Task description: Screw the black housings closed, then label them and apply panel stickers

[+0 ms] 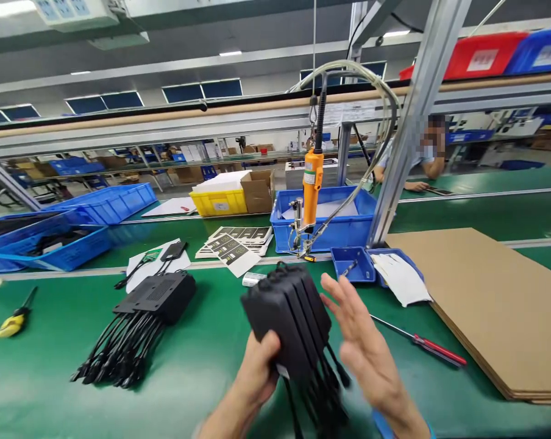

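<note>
The left hand grips one black stack, the right hand spread beside it. One orange tool hangs behind.

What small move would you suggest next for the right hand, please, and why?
Probably bring the open right hand flat against the stack of black plastic boxes: only the left hand clearly grips it, the right palm stands apart, and black cables dangle below.

Left hand: stack of black cabled boxes is gripped.
Right hand: extended just beside it.
Bench: red-handled screwdriver is laid near cardboard sheets.
</note>
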Demonstrator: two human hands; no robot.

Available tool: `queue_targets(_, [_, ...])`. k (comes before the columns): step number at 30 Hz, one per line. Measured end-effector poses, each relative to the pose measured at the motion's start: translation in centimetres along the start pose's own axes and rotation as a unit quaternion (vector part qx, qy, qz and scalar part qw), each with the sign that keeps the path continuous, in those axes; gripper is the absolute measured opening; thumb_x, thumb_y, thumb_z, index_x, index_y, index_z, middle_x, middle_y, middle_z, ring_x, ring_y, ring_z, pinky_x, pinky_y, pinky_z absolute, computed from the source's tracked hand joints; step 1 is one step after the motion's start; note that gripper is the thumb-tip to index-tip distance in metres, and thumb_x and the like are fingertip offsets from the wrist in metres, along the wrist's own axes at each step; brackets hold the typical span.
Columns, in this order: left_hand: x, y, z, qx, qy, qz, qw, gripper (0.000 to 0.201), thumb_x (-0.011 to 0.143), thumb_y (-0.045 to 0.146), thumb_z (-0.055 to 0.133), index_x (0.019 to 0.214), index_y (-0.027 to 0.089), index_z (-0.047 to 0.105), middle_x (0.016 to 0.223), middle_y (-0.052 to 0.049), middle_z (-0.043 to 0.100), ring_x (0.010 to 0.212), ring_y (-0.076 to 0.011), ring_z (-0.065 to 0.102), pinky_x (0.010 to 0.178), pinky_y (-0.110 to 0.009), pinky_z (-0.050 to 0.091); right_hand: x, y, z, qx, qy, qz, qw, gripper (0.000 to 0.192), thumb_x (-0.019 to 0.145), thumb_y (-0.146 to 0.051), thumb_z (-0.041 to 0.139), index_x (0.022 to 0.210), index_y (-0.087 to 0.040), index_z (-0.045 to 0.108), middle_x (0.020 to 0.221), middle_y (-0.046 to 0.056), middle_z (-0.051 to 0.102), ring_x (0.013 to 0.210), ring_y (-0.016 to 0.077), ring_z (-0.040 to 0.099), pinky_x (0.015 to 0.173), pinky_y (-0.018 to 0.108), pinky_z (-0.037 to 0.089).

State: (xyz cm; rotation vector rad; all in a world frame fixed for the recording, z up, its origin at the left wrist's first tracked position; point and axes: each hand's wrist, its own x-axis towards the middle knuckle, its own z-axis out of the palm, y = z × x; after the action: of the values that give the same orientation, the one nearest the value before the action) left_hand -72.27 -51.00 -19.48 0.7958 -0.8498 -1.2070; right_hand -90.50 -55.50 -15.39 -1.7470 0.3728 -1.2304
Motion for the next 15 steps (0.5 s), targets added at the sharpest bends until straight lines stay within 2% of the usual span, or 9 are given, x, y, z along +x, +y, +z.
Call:
queue_targets(1, [0.7, 0.7, 1.0, -0.090, -0.011, -0.091, 0.992, 0.072, 0.075, 0.066, 0.071, 0.124, 0.014, 0.064, 0.113, -0.014, 0.072, 0.114, -0.0348, 0.063, 0.105, -0.048, 0.045, 0.3, 0.0, -0.6, -0.019, -0.001, 0.041, 0.999, 0.056, 0.098, -0.046, 0.042, 0.152, -0.039, 0.027, 0.159, -0.002, 0.032, 0.147, 0.0204, 0.028, 0.122, 0.044, 0.024])
queue_targets(3, [1.8, 1.7, 2.6, -0.206, -0.062, -0.239, 0.947, 0.075, 0.077, 0.071, 0.065, 0.118, 0.009, 0.067, 0.108, -0.016, 0.073, 0.113, -0.0348, 0.064, 0.107, -0.050, 0.042, 0.5, 0.4, -1.8, -0.066, 0.001, 0.095, 0.993, 0.045, 0.100, -0.037, 0.037, 0.144, -0.038, 0.043, 0.155, -0.004, 0.039, 0.146, 0.0182, 0.030, 0.123, 0.043, 0.021])
queue_targets(5, [2.4, 1.9, 3.5, -0.269, -0.096, -0.323, 0.902, 0.082, 0.078, 0.078, 0.056, 0.115, 0.006, 0.068, 0.106, -0.018, 0.073, 0.109, -0.0345, 0.065, 0.106, -0.051, 0.041, 0.1, 1.2, -2.9, -0.104, 0.004, 0.106, 0.989, 0.043, 0.099, -0.037, 0.039, 0.141, -0.036, 0.050, 0.153, -0.003, 0.042, 0.145, 0.0199, 0.032, 0.123, 0.045, 0.021])
queue_targets(7, [2.5, 1.3, 3.9, -0.308, -0.091, -0.362, 0.875, 0.086, 0.082, 0.081, 0.045, 0.114, 0.005, 0.068, 0.104, -0.019, 0.073, 0.104, -0.0327, 0.067, 0.105, -0.052, 0.041, -0.5, 2.1, -3.9, -0.139, -0.007, 0.096, 0.986, 0.043, 0.098, -0.033, 0.037, 0.138, -0.034, 0.053, 0.151, -0.001, 0.046, 0.143, 0.0211, 0.036, 0.122, 0.046, 0.025])
queue_targets(11, [2.2, -0.5, 4.0, -0.319, -0.072, -0.405, 0.854, 0.089, 0.087, 0.081, 0.033, 0.114, 0.003, 0.067, 0.102, -0.019, 0.073, 0.097, -0.0311, 0.069, 0.101, -0.051, 0.044, -1.1, 2.7, -5.9, -0.251, -0.059, 0.065, 0.964, 0.057, 0.089, -0.013, 0.038, 0.141, -0.033, 0.049, 0.144, 0.004, 0.050, 0.133, 0.0211, 0.046, 0.108, 0.042, 0.045])
queue_targets(13, [2.4, -1.1, 3.9, -0.299, -0.092, -0.446, 0.839, 0.089, 0.085, 0.081, 0.036, 0.114, 0.002, 0.066, 0.101, -0.020, 0.073, 0.093, -0.0316, 0.071, 0.095, -0.051, 0.048, -0.8, 1.9, -6.5, -0.346, -0.109, 0.045, 0.931, 0.075, 0.079, -0.007, 0.043, 0.149, -0.032, 0.036, 0.150, 0.005, 0.041, 0.139, 0.0247, 0.038, 0.110, 0.047, 0.042])
queue_targets(15, [2.8, -1.5, 3.9, -0.261, -0.117, -0.497, 0.819, 0.087, 0.083, 0.079, 0.045, 0.118, 0.002, 0.064, 0.101, -0.021, 0.073, 0.092, -0.0330, 0.071, 0.089, -0.051, 0.052, -0.7, 0.4, -6.8, -0.434, -0.187, 0.023, 0.881, 0.096, 0.068, -0.006, 0.051, 0.155, -0.029, 0.019, 0.162, 0.006, 0.019, 0.149, 0.0322, 0.015, 0.117, 0.059, 0.026])
